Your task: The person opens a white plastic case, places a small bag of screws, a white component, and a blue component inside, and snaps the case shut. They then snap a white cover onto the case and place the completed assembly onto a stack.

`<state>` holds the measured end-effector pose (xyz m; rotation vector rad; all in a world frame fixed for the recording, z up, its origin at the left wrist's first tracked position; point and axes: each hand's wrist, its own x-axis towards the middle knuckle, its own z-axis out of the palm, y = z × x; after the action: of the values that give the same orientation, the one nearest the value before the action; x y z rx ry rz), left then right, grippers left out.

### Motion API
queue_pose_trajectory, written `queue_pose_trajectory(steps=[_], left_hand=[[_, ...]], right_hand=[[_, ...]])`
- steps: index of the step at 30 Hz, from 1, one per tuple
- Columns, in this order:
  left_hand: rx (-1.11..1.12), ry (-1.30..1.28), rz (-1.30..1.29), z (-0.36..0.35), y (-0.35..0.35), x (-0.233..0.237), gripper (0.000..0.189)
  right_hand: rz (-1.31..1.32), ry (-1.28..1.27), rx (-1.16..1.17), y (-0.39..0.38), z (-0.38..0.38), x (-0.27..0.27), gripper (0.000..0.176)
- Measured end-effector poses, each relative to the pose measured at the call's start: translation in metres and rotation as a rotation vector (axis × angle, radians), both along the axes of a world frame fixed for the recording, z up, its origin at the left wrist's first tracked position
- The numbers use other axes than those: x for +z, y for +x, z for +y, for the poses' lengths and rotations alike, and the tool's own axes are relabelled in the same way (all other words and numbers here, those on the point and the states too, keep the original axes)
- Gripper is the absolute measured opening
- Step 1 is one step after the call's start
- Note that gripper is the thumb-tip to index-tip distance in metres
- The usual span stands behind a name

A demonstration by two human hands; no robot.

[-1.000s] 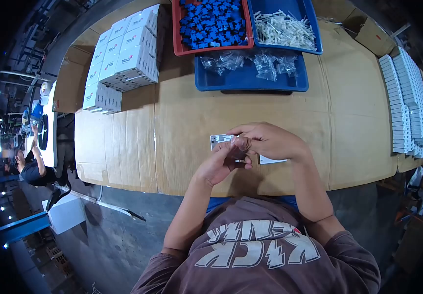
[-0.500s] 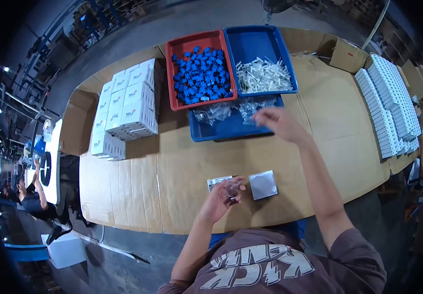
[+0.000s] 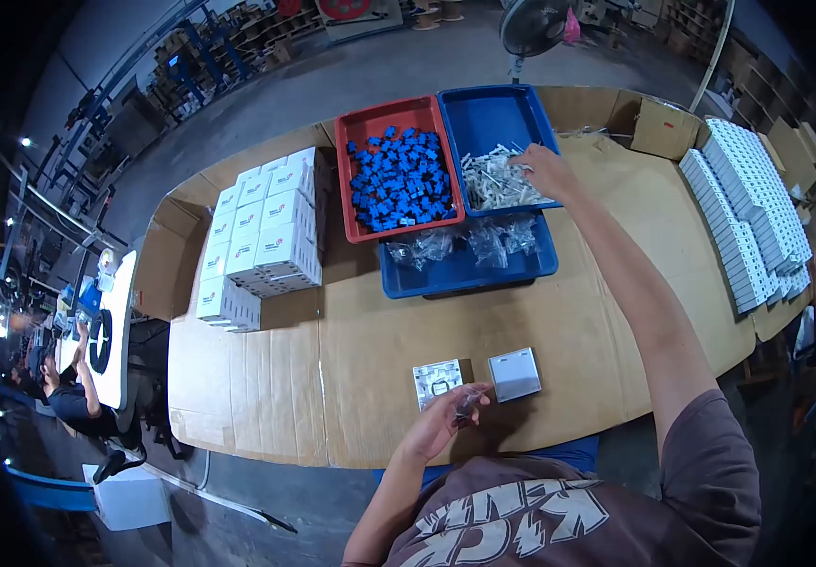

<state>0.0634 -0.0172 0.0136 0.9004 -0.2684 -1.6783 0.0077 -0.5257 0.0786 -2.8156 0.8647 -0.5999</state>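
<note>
Around us: tall block of white boxes (image 3: 271, 236) at the table's (image 3: 370, 340) left, long white stack (image 3: 753, 213) at its right, upright cardboard flaps (image 3: 665, 129) along the far side. Fan (image 3: 533, 28) stands beyond that; another person (image 3: 82, 392) sits off to the left at a white surface. In the way: lower blue tray (image 3: 474, 281) sits between our near work spot and the two far trays, which overlap its back edge.

Containers: red tray (image 3: 387, 115) holds loose blue pieces (image 3: 399, 180); upper blue tray (image 3: 491, 115) holds white slim parts (image 3: 493, 180), heaped toward its near end; lower tray has clear bags (image 3: 489, 244).

Right hand (image 3: 545, 173) is over the near right of the white parts, fingers bent down; can't tell if its grip has one. Left hand (image 3: 441, 422) has its grip curled around a clear plastic item (image 3: 467, 405), near the table's front edge, just before a white square piece (image 3: 438, 380). Plain white square box (image 3: 516, 375) lies just right of that.

Room: brown cardboard runs between lower tray and squares, and wide toward both stacks; front edge is close to our body.
</note>
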Motion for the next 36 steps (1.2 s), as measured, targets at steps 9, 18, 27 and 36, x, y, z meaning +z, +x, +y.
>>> queue_pose_trajectory(steps=[9,18,27,36], left_hand=[[0.013,0.031,0.025,0.002,-0.003,0.000,0.045],[0.029,-0.004,0.082,-0.002,-0.005,-0.002,0.044],[0.025,0.008,0.026,0.001,-0.004,0.000,0.052],[0.191,0.050,0.330,-0.006,-0.003,-0.018,0.048]], right_hand=[[-0.180,-0.007,0.000,-0.002,-0.004,-0.016,0.016],[-0.307,-0.021,-0.043,-0.006,0.000,-0.021,0.020],[-1.355,1.245,0.285,-0.015,0.062,0.075,0.025],[-0.696,0.494,-0.131,-0.054,0.136,0.026,0.014]])
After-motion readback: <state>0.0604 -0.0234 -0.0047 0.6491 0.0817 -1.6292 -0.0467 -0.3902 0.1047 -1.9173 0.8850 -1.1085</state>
